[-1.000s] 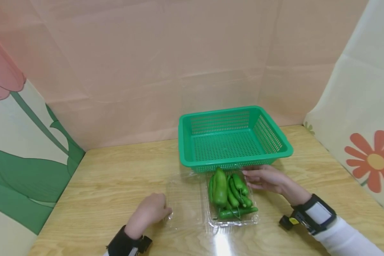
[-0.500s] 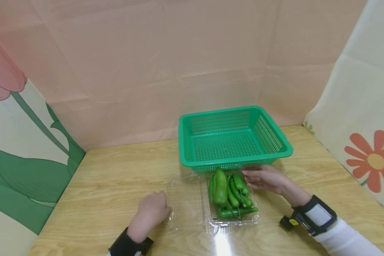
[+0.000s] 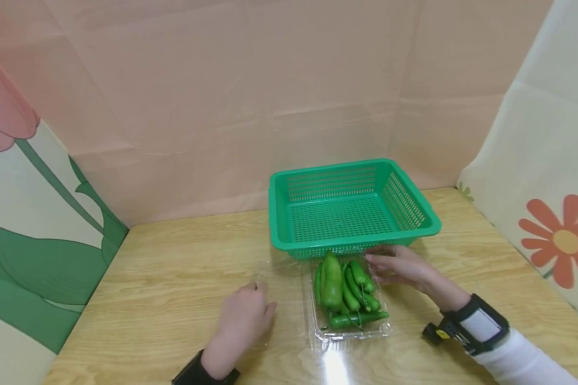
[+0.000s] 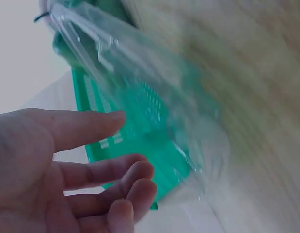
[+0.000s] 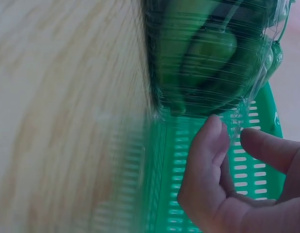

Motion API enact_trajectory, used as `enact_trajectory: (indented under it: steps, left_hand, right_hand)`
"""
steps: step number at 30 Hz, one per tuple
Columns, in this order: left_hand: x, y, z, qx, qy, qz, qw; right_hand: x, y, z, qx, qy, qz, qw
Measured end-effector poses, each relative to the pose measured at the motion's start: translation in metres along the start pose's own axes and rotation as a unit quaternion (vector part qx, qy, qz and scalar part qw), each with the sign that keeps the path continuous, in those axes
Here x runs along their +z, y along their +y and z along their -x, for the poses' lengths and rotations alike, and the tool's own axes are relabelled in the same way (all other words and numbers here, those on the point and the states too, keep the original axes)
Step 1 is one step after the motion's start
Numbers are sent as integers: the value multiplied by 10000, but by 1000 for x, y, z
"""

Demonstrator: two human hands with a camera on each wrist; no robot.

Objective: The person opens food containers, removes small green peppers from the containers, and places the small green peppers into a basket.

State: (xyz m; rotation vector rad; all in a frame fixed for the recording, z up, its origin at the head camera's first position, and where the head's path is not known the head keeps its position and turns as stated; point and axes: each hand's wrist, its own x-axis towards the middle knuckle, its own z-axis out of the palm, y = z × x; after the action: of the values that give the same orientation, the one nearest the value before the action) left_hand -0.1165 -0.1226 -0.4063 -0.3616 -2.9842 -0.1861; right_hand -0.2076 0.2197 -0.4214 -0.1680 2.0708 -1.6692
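Note:
Green peppers point(image 3: 331, 286) lie in a clear plastic clamshell box point(image 3: 351, 336), whose see-through lid point(image 3: 289, 307) is folded out to the left. At the box's far right corner my right hand point(image 3: 400, 267) holds the thin plastic rim between thumb and fingers; the right wrist view shows the peppers point(image 5: 208, 48) through the box wall there. My left hand point(image 3: 245, 315) is over the left part of the lid. Its thumb and loosely bent fingers stand apart in the left wrist view, close to the clear plastic point(image 4: 154, 68), with nothing gripped between them.
A green perforated basket point(image 3: 356, 241) with nothing in it stands right behind the box, nearly touching it. Under both is a wooden table point(image 3: 183, 256). A pink cloth backdrop point(image 3: 197, 107) and flower-printed cloths point(image 3: 563, 214) enclose the back and sides.
My left hand has moved right and a little away from me, from beside the lid's left edge to over it. The right hand, box and basket have barely moved.

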Motion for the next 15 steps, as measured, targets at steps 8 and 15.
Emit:
enact_trajectory:
  steps: [8,15]
  left_hand:
    - [4,17,2,1233,797,291,9887]
    - [6,30,3,2048,1143,658,9699]
  right_hand:
    - [4,-3,4,-230,487,1196,9914]
    - [13,-12,13,-491,658,1822,9798]
